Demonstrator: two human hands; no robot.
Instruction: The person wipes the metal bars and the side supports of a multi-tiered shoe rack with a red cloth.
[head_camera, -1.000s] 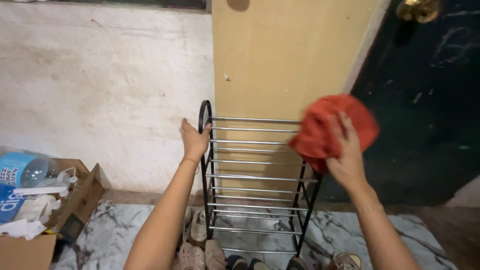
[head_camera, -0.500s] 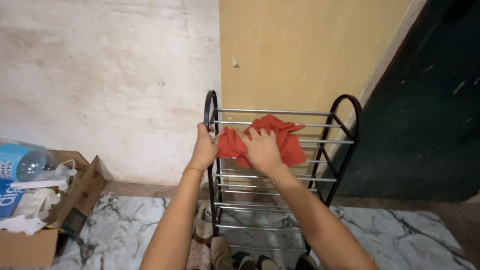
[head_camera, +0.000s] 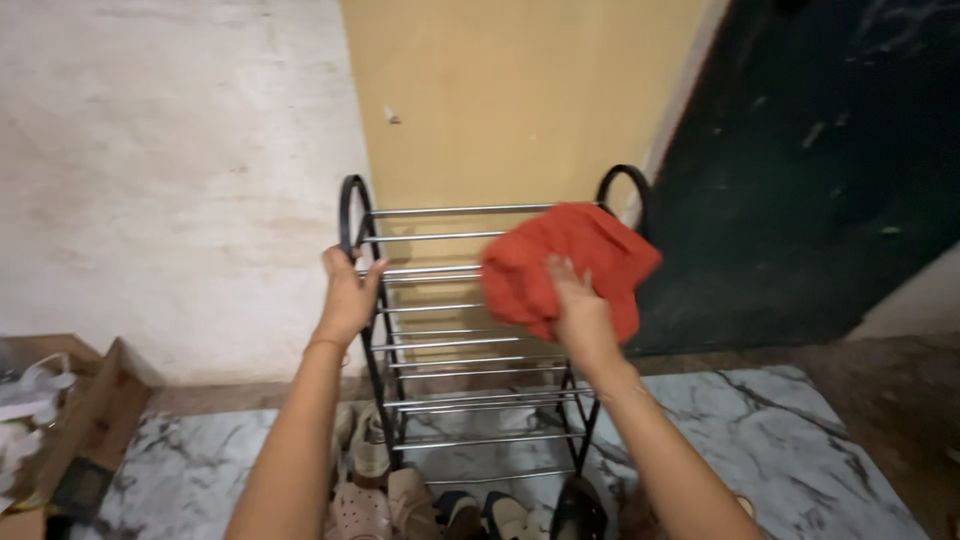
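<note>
the right hand (head_camera: 580, 315) had carried the red cloth (head_camera: 565, 262) from the left end of the shoe rack (head_camera: 440, 345) top rails to the right end, grip pressed on it. left hand (head_camera: 345, 295) stayed clamped on the left frame, bracing.

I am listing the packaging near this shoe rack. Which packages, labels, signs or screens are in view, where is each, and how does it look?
Cardboard box: brown, open, on the floor at the far left, cut by the frame edge.
White crumpled bags or wrappers: inside that box; kind unclear.
No signs or screens in view.
</note>
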